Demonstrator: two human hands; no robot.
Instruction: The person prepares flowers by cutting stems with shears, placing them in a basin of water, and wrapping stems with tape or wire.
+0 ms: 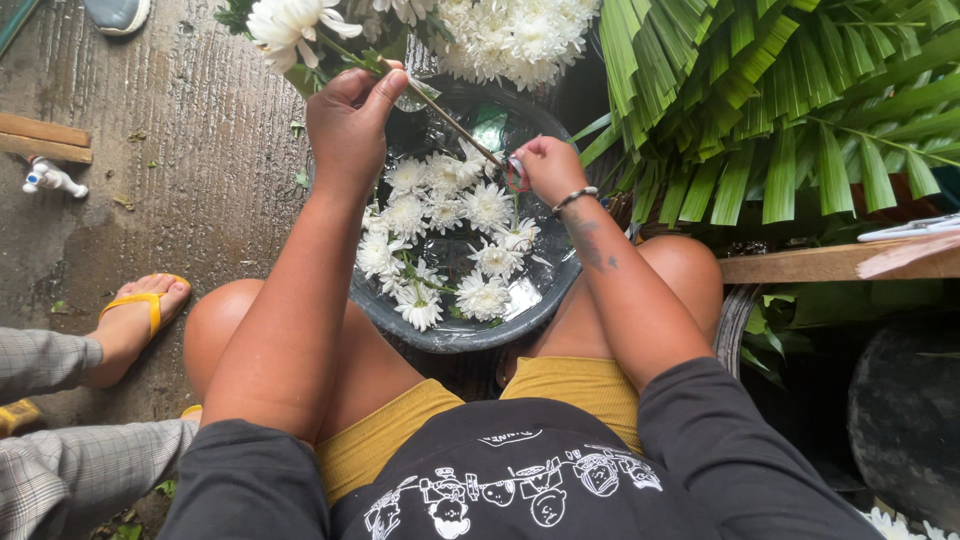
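The left hand (347, 120) is raised above the far rim of a dark round basin (540, 300), its fingers (372, 88) pinched around the green upper part of a flower stem (455, 125) just below a white chrysanthemum bloom (285, 25). The stem runs slantwise down from that grip, over the water, to the right hand (548, 168), whose fingers are closed around its lower end, together with a small red object too hidden to identify. A metal bangle (574, 197) sits on the right wrist. The basin rests between the person's bare knees and holds water with many cut white flower heads (440, 235) floating in it, some with short green stems. Beyond the basin lies a heap of white chrysanthemums (510, 35), and to the right of it a large bundle of green palm leaves (780, 100) spreads over a wooden plank (830, 263). The ground is wet concrete floor (200, 130). At the left edge, another person's foot in a yellow sandal (140, 310) rests on the floor, with checked trouser legs (70, 460) nearer the camera.
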